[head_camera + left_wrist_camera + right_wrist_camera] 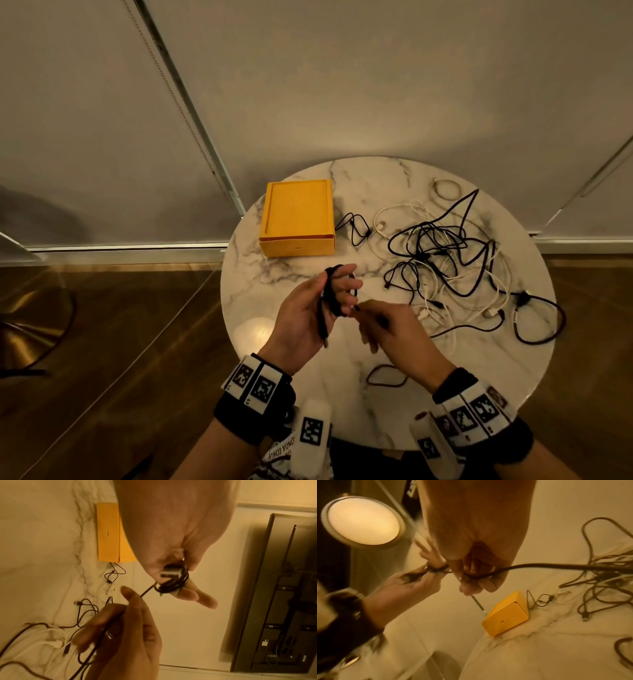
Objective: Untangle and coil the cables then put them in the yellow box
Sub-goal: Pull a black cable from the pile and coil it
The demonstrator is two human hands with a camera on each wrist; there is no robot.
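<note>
My left hand (318,301) is raised over the marble table (281,260), with a black cable (331,291) wound in several loops round its fingers; the thumb pins the USB plug (169,572) against the coil (173,584). My right hand (387,325), just to its right, pinches the free stretch of the same black cable (539,566), which trails off to the right. The yellow box (297,219) sits shut at the table's far left. A tangle of black and white cables (452,260) covers the right half of the table.
A small black cable (356,228) lies next to the box. A dark loop (385,375) lies near the table's front edge under my right wrist. A glass-topped side table (102,325) stands to the left on the wooden floor.
</note>
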